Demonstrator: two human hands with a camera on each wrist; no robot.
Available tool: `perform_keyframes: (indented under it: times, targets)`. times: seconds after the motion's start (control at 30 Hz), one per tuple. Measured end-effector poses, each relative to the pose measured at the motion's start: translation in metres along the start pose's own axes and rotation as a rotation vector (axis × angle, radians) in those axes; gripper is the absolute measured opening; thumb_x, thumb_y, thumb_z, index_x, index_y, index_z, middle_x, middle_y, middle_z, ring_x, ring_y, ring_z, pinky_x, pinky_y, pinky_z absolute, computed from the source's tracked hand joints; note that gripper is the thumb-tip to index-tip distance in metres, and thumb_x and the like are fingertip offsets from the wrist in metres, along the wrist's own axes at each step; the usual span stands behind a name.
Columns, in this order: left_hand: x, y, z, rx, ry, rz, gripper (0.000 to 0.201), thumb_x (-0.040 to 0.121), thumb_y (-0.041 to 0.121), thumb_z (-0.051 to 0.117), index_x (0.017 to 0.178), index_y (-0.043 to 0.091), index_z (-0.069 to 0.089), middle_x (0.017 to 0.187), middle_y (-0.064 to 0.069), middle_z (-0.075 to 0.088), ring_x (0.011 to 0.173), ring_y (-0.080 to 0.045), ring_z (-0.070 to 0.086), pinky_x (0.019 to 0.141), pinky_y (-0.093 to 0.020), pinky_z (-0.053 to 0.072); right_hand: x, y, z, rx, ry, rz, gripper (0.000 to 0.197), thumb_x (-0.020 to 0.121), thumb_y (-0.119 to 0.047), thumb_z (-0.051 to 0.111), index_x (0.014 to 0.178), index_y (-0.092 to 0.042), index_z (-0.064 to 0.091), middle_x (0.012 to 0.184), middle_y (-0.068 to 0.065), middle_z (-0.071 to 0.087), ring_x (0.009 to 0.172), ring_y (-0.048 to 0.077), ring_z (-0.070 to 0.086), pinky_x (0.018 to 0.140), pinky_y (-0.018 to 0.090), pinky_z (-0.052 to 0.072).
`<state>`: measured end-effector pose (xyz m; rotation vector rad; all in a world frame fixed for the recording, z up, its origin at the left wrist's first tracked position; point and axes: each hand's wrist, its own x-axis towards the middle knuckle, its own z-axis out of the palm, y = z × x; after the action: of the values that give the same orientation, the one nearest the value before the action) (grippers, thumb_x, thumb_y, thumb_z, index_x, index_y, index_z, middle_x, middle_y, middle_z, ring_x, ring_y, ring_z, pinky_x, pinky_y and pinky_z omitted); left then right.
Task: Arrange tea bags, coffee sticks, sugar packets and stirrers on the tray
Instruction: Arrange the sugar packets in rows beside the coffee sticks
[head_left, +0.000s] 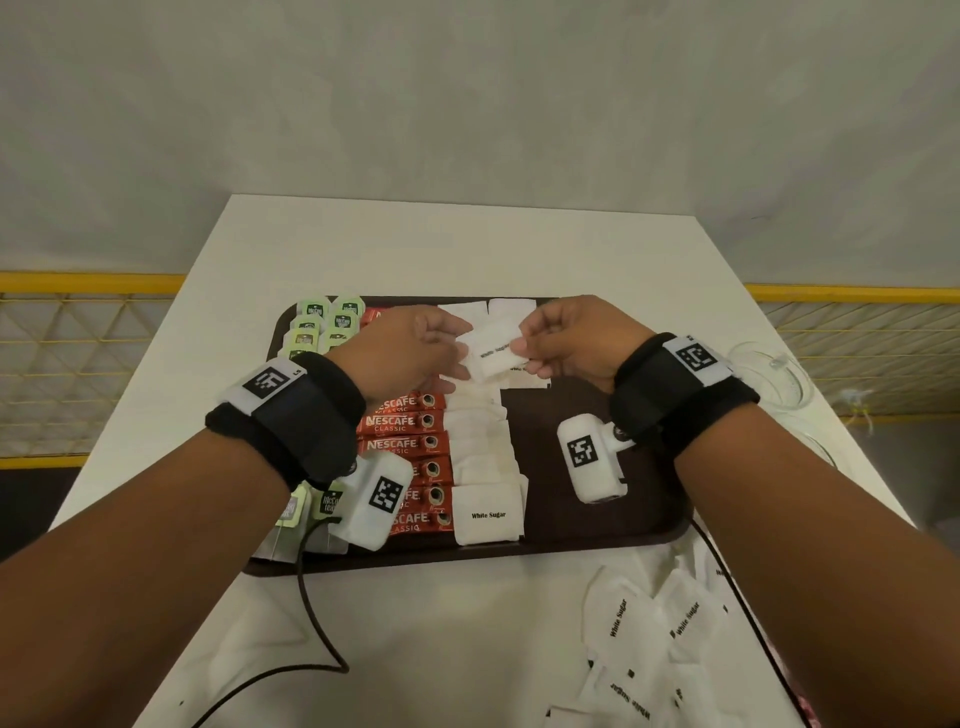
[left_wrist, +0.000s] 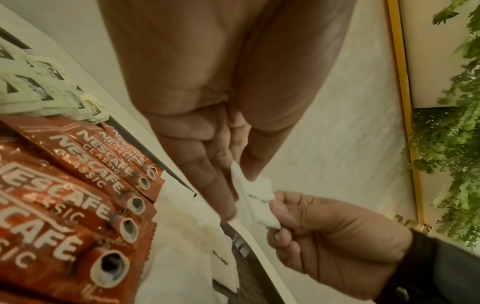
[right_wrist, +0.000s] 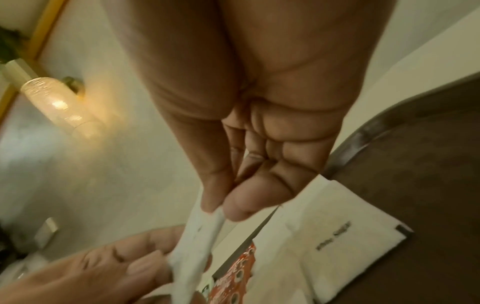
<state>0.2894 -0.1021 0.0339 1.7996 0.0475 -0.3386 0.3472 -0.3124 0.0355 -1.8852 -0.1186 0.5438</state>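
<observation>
Both hands pinching one sugar packet (head_left: 492, 351) above tray (head_left: 644, 519), left hand (head_left: 410, 348) gripping at nine o'clock, right hand (head_left: 576, 340) at three o'clock.

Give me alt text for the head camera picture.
Both hands, left hand and right hand, pinch one white sugar packet above a dark tray holding rows of green tea bags, red coffee sticks and sugar packets.

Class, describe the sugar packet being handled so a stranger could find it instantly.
Start at the brown tray, then look above its far half. A white sugar packet hangs there, pinched between the left hand and right hand. Unlike its neighbours, it lies on nothing.
</observation>
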Motion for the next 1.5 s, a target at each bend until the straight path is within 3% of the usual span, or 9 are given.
perform_keyframes:
  times: [0.13,0.43,0.53,0.63,0.77,0.93,1.27,1.37,1.5]
  targets:
    - [-0.003,-0.003,-0.008,0.021,0.048,-0.004,0.029,0.097,0.012,0.058,0.125,0.014,0.059,0.117,-0.002,0.068,0.101,-0.018,0.069,0.079,-0.03,0.06,-0.005,0.021,-0.016,0.045,0.059,0.145,0.01,0.084,-0.002,0.07,0.089,-0.005,0.062,0.075,0.01,0.064,0.059,0.013,0.062,0.056,0.02,0.053]
    - [-0.019,-0.001,-0.014,0.034,0.068,-0.003,0.028,0.097,0.019,0.06,0.125,0.016,0.059,0.115,-0.003,0.069,0.095,-0.015,0.071,0.071,-0.023,0.059,0.008,0.033,-0.006,-0.15,0.156,0.379,0.012,0.089,-0.012,0.067,0.085,-0.009,0.057,0.068,0.007,0.063,0.053,0.013,0.059,0.05,0.022,0.051]
    - [-0.027,0.002,-0.015,0.048,0.078,-0.003,0.028,0.097,0.021,0.06,0.124,0.016,0.059,0.115,-0.004,0.068,0.098,-0.018,0.07,0.07,-0.022,0.059,0.01,0.03,0.001,-0.314,0.127,0.469,0.023,0.092,-0.024,0.064,0.082,-0.005,0.056,0.077,0.009,0.064,0.064,0.017,0.057,0.064,0.026,0.05]
    - [-0.034,0.008,-0.011,0.054,0.086,0.0,0.025,0.097,0.019,0.059,0.122,0.015,0.06,0.112,-0.003,0.069,0.094,-0.016,0.07,0.07,-0.022,0.059,0.004,0.022,0.0,-0.555,0.112,0.429,0.035,0.091,-0.039,0.063,0.082,-0.005,0.06,0.083,0.009,0.066,0.074,0.021,0.059,0.085,0.034,0.052]
    - [-0.045,0.022,0.003,0.083,0.065,0.016,0.019,0.097,0.017,0.058,0.116,0.017,0.062,0.109,-0.002,0.07,0.09,-0.014,0.069,0.079,-0.033,0.058,-0.029,0.006,-0.01,-0.592,0.116,0.349,0.041,0.095,-0.043,0.055,0.086,-0.003,0.06,0.076,0.009,0.061,0.066,0.02,0.054,0.073,0.03,0.048]
    - [-0.07,0.036,0.042,0.15,0.0,0.062,0.013,0.098,0.021,0.057,0.11,0.02,0.063,0.107,-0.001,0.069,0.091,-0.013,0.068,0.071,-0.027,0.054,-0.098,0.002,-0.026,-0.451,0.24,0.123,0.031,0.09,-0.04,0.063,0.087,-0.009,0.062,0.075,0.006,0.064,0.06,0.015,0.055,0.055,0.025,0.044]
    - [-0.13,0.011,0.145,0.42,-0.178,0.117,0.014,0.097,0.031,0.059,0.107,0.023,0.064,0.1,0.002,0.067,0.087,-0.01,0.066,0.065,-0.018,0.055,-0.229,0.053,-0.048,-0.555,0.196,0.021,0.029,0.083,-0.038,0.072,0.088,-0.01,0.065,0.073,-0.001,0.065,0.06,0.014,0.062,0.058,0.025,0.044]
    - [-0.142,-0.005,0.166,0.564,-0.186,0.1,0.02,0.096,0.036,0.06,0.11,0.023,0.063,0.103,0.008,0.064,0.092,-0.013,0.064,0.07,-0.022,0.054,-0.256,0.072,-0.049,-0.687,0.152,0.034,0.024,0.08,-0.035,0.075,0.086,-0.015,0.064,0.072,-0.005,0.059,0.061,0.01,0.057,0.059,0.024,0.041]
    - [-0.154,-0.024,0.186,0.831,-0.11,0.064,0.052,0.092,0.046,0.062,0.135,0.019,0.05,0.129,-0.002,0.053,0.112,-0.019,0.056,0.094,-0.032,0.046,-0.282,0.091,-0.033,-0.933,0.012,0.061,0.031,0.08,-0.044,0.072,0.096,-0.02,0.06,0.08,-0.011,0.051,0.075,0.009,0.052,0.059,0.022,0.034]
